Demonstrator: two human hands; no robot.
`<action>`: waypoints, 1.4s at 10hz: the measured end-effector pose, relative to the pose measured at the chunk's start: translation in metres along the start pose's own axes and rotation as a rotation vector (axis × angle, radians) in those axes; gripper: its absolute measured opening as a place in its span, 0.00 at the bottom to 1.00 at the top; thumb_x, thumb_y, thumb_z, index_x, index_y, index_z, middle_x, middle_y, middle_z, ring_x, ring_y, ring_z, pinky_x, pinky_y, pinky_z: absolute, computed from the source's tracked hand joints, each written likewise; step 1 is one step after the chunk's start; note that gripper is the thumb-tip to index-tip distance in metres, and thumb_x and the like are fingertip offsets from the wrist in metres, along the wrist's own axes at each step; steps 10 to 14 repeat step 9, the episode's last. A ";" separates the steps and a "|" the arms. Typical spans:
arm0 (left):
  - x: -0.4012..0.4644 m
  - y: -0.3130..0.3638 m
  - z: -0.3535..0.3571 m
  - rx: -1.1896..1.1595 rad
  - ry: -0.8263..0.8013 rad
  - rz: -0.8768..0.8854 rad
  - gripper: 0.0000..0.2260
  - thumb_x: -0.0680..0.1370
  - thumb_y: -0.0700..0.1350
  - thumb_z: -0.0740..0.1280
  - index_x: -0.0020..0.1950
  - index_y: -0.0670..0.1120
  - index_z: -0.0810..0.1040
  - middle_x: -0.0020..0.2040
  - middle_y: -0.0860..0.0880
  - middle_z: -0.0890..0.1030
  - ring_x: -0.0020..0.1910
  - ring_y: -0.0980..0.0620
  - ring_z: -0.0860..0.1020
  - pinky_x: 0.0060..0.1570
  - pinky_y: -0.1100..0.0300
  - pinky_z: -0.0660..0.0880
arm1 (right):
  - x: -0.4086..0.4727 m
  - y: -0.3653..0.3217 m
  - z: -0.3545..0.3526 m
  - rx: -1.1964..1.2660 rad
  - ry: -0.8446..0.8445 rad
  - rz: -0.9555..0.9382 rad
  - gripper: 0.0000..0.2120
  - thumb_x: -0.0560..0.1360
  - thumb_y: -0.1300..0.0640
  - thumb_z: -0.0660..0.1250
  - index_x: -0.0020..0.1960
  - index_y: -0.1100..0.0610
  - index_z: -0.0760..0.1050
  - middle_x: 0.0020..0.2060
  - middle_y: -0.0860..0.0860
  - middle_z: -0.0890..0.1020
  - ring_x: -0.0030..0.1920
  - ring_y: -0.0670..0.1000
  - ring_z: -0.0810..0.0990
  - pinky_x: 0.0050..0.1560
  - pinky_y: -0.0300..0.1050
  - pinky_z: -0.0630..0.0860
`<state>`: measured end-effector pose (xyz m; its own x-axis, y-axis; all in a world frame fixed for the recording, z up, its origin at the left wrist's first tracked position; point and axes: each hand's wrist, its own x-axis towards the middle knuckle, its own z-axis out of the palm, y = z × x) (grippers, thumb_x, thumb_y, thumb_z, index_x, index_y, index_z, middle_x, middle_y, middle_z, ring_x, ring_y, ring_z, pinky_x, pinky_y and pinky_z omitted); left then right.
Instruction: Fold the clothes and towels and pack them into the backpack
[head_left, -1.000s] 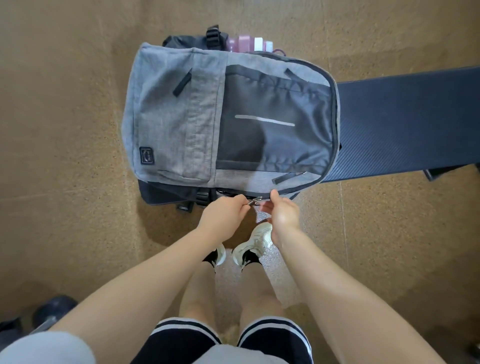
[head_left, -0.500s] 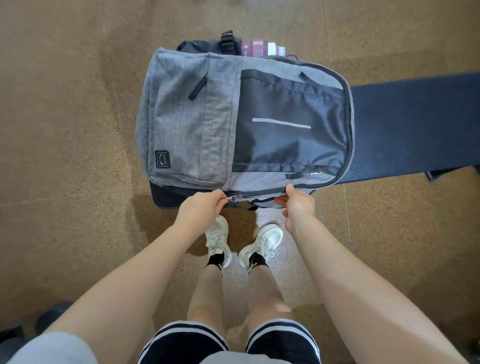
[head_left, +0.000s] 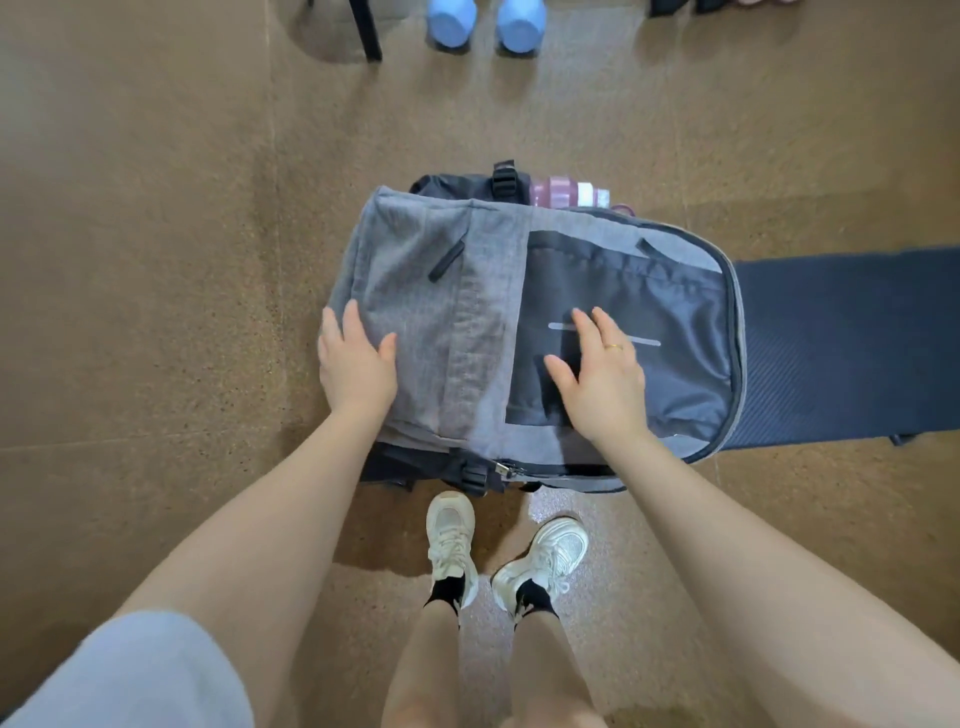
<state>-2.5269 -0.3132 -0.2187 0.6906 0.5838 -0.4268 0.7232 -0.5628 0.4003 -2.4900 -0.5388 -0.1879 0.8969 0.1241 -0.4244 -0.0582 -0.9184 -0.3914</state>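
Backpack (head_left: 498, 332), grey with a dark front panel, lying flat on its back across the end of a dark padded bench (head_left: 852, 343) and overhanging toward the feet. Bulging evenly, front flap down, main zip run round the curved top edge and along the near side, with the metal zip pull (head_left: 503, 466) parked beside a black buckle (head_left: 474, 475) on the near edge. No gap showing along that seam from here; far side of the zip out of sight. Pink bottle (head_left: 566, 193) tucked in at the far side next to a black strap clip (head_left: 505, 179).

Left hand (head_left: 356, 366) laid flat on the grey pocket near the bag's bottom corner, fingers (head_left: 349, 322) straight and slightly spread, gripping nothing. Right hand (head_left: 597, 379) flat on the dark panel over the pale stripe (head_left: 605, 332), fingers wide, a ring on one, also holding nothing. Both seemingly pressing or patting the load down.

No loose clothes or towels anywhere in view: none on the bench, none on the speckled brown floor (head_left: 156, 312). Judged from that, folding and packing done, bag closed; at most a settling press or a lift left. Contents hidden, so whether everything went in cannot be confirmed.

Farther off: white trainers (head_left: 452, 540) just short of the bag, two pale blue dumbbells (head_left: 470, 23) and a dark furniture leg (head_left: 366, 28) at the top edge.
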 end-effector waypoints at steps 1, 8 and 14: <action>0.019 0.001 0.005 -0.116 -0.084 -0.086 0.29 0.79 0.52 0.60 0.76 0.45 0.53 0.75 0.43 0.58 0.73 0.43 0.59 0.70 0.48 0.59 | 0.032 -0.009 0.003 -0.093 -0.087 0.046 0.38 0.75 0.37 0.58 0.76 0.56 0.50 0.76 0.52 0.53 0.75 0.54 0.52 0.72 0.54 0.55; -0.027 -0.041 -0.012 -0.324 -0.155 -0.116 0.07 0.80 0.46 0.60 0.53 0.43 0.71 0.48 0.46 0.75 0.46 0.48 0.73 0.39 0.58 0.67 | 0.005 -0.022 0.031 -0.206 -0.227 0.038 0.38 0.77 0.41 0.58 0.77 0.56 0.42 0.77 0.52 0.45 0.76 0.53 0.46 0.74 0.51 0.50; -0.033 -0.029 -0.037 -0.151 -0.190 -0.043 0.13 0.78 0.43 0.62 0.62 0.41 0.69 0.57 0.43 0.74 0.53 0.44 0.74 0.47 0.55 0.69 | -0.008 -0.025 -0.003 -0.126 -0.262 0.026 0.34 0.79 0.45 0.59 0.76 0.59 0.49 0.77 0.53 0.50 0.76 0.53 0.52 0.71 0.50 0.58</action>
